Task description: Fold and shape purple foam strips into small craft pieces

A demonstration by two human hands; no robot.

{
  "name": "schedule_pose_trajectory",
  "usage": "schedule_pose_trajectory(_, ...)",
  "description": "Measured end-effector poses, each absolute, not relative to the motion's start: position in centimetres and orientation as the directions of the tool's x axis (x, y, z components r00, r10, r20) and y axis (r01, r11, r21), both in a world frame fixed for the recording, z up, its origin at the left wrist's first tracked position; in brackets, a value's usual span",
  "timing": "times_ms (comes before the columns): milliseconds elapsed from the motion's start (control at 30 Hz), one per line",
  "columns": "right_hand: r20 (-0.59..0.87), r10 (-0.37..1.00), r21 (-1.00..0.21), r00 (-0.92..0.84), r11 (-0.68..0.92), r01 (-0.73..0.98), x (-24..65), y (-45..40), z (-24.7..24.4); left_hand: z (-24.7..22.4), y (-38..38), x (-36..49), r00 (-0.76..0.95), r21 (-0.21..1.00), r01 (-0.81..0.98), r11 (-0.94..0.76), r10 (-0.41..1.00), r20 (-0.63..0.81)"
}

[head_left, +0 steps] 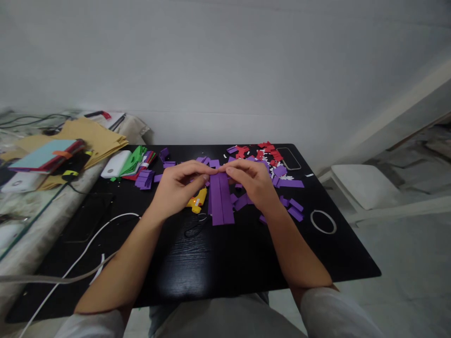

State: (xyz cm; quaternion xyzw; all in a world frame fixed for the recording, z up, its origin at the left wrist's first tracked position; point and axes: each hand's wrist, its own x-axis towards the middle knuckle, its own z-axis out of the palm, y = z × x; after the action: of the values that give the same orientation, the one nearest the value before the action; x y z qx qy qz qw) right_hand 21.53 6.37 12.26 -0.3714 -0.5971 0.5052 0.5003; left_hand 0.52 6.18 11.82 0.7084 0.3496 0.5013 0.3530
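A long purple paper strip (222, 202) with a crease or seam down its middle hangs between my hands over the black table. My left hand (179, 185) pinches its far left corner between thumb and fingers. At the far right corner, my right hand (250, 178) grips the same edge, its fingertips close to those of the left. Just left of the strip lies a yellow glue gun (197, 201), partly covered by my left hand. Purple paper pieces (241, 202) are scattered behind and beside the strip.
Red paper pieces (269, 150) and white scraps lie at the back right, near a ring (323, 221). Green sheets (134, 160) and folded purple pieces (144, 179) sit at the back left. A white cable (105, 225) crosses the table's left side. A white stool (364, 186) stands to the right.
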Motion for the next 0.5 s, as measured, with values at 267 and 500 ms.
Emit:
schedule_pose_trajectory(267, 0.212, 0.968, -0.977, -0.137, 0.211, -0.026, 23.2, 6.8, 12.3, 12.4, 6.5, -0.9, 0.247, 0.772, 0.284, -0.568, 0.822, 0.514)
schedule_pose_trajectory(500, 0.372, 0.924, -0.927, 0.084, 0.375, -0.023, 25.5, 7.1, 12.6, 11.6, 9.1, -6.3, 0.055, 0.628, 0.704, -0.331, 0.907, 0.417)
